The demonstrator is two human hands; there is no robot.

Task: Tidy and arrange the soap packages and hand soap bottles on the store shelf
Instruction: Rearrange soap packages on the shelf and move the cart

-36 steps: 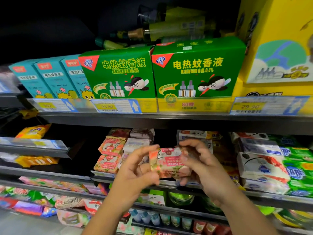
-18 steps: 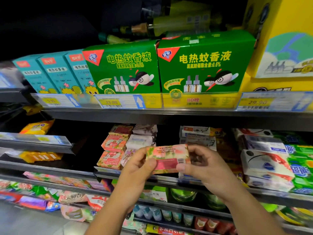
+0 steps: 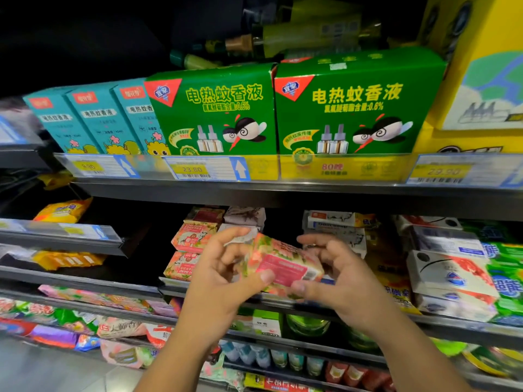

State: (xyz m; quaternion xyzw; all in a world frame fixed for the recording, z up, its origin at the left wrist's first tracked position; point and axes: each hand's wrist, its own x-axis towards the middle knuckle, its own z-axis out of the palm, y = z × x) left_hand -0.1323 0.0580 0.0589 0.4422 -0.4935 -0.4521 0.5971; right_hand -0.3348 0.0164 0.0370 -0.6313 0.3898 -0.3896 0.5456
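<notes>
Soap pack (image 3: 281,264) held tilted in the air, in front of the middle shelf (image 3: 167,284) edge. Both hands are clamped on it: left hand (image 3: 223,278) with thumb on its front, right hand (image 3: 343,281) with thumb at its lower edge. Two pink packs (image 3: 192,236) are stacked just left, with a dark open gap left of them. Above: two green boxes (image 3: 215,114), three teal boxes (image 3: 96,120).

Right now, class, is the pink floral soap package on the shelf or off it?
Off: the left hand and right hand hold the pink floral soap package in front of it.
</notes>
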